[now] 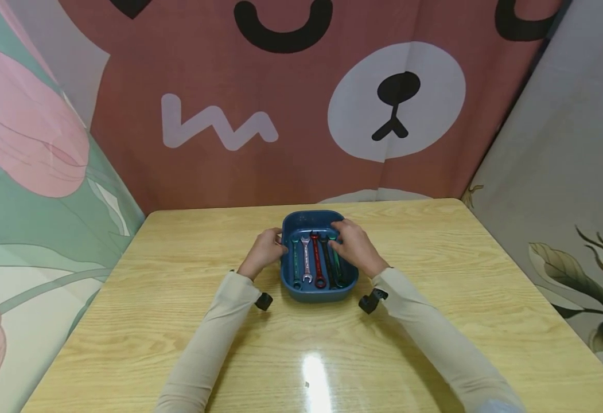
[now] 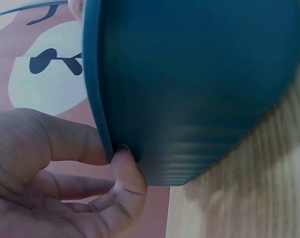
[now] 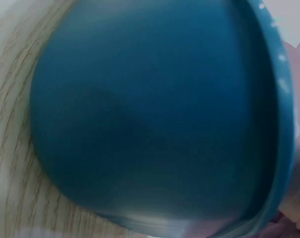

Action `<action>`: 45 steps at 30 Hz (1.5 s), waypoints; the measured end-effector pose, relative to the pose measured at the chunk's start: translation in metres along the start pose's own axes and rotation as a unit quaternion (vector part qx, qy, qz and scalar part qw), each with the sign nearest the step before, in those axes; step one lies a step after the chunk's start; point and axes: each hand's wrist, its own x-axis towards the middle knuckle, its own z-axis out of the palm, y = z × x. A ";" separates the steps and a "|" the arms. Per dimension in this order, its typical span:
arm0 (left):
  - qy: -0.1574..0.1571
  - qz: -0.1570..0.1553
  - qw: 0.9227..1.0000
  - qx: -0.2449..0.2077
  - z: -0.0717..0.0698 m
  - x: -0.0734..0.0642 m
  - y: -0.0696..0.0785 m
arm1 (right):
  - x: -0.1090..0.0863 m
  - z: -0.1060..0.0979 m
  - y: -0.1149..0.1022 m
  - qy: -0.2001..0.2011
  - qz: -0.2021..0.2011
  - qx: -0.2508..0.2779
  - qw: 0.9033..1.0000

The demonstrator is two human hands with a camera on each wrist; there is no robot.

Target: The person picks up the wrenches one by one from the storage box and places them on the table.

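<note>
A blue plastic bin (image 1: 319, 296) stands on the wooden table. Inside it several wrenches lie side by side: a green wrench (image 1: 296, 264), a silver wrench (image 1: 307, 259), a red wrench (image 1: 316, 258), a dark wrench (image 1: 328, 263) and another green wrench (image 1: 338, 267). At the bin's left side my left hand (image 1: 265, 251) pinches the rim; the left wrist view shows the thumb (image 2: 126, 171) close against it. My right hand (image 1: 358, 244) reaches over the right rim, finger and thumb apart near the rightmost wrenches. In the right wrist view the bin hides most of that hand.
The wooden table (image 1: 151, 310) extends around the bin on all sides. Behind it hangs a curtain (image 1: 218, 178) with a bear print, with further printed cloths at the left and right. Small black cameras sit on both wrists.
</note>
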 end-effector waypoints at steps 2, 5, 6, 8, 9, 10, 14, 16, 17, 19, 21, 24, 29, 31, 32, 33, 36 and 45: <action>-0.005 -0.007 1.000 -0.006 -0.001 0.000 0.001 | 0.001 0.001 0.001 -0.009 0.001 -0.002 1.000; -0.012 -0.011 1.000 -0.011 -0.002 -0.001 0.004 | 0.003 0.002 0.001 -0.021 0.005 -0.004 1.000; -0.014 -0.010 1.000 -0.010 -0.002 -0.001 0.004 | 0.003 0.002 0.001 -0.024 0.005 -0.006 1.000; -0.017 -0.008 1.000 -0.009 -0.003 -0.002 0.005 | 0.004 0.003 0.002 -0.028 0.004 -0.013 1.000; -0.017 -0.006 1.000 -0.008 -0.003 -0.002 0.005 | 0.005 0.003 0.001 -0.028 0.004 -0.017 0.999; -0.017 -0.005 1.000 -0.007 -0.003 -0.002 0.005 | 0.005 0.003 0.001 -0.028 0.004 -0.020 0.999; -0.018 -0.003 1.000 -0.014 -0.002 -0.002 0.004 | 0.007 0.003 0.001 -0.033 0.009 -0.034 0.999; -0.023 -0.001 1.000 -0.021 -0.002 -0.001 0.003 | 0.008 0.003 0.000 -0.042 0.020 -0.036 0.998; -0.026 0.000 0.999 -0.024 -0.001 0.000 0.002 | 0.009 0.003 0.000 -0.048 0.026 -0.037 0.998; -0.032 -0.002 0.999 -0.031 -0.001 0.000 0.002 | 0.010 0.002 -0.001 -0.063 0.037 -0.036 0.997; -0.034 -0.005 0.999 -0.033 -0.001 0.001 0.001 | 0.011 0.001 -0.002 -0.075 0.038 -0.038 0.996; -0.031 -0.010 0.999 -0.034 -0.001 -0.001 0.002 | 0.014 0.000 -0.003 -0.084 0.024 -0.044 0.995; -0.029 -0.008 0.999 -0.032 -0.003 -0.003 0.004 | 0.019 0.002 -0.003 -0.091 0.003 -0.061 0.994; -0.031 -0.007 0.999 -0.033 -0.003 -0.003 0.004 | 0.020 0.003 -0.004 -0.098 0.008 -0.065 0.993; -0.033 -0.008 0.999 -0.034 -0.003 -0.003 0.004 | 0.021 0.004 -0.004 -0.102 0.012 -0.067 0.993; -0.034 -0.010 0.999 -0.038 -0.003 -0.003 0.003 | 0.021 0.005 -0.005 -0.106 0.019 -0.067 0.992; -0.038 -0.016 0.998 -0.044 -0.003 -0.003 0.004 | 0.023 0.007 -0.006 -0.114 0.030 -0.069 0.991; -0.037 -0.019 0.998 -0.055 -0.004 -0.003 0.003 | 0.025 0.009 -0.008 -0.127 0.027 -0.091 0.987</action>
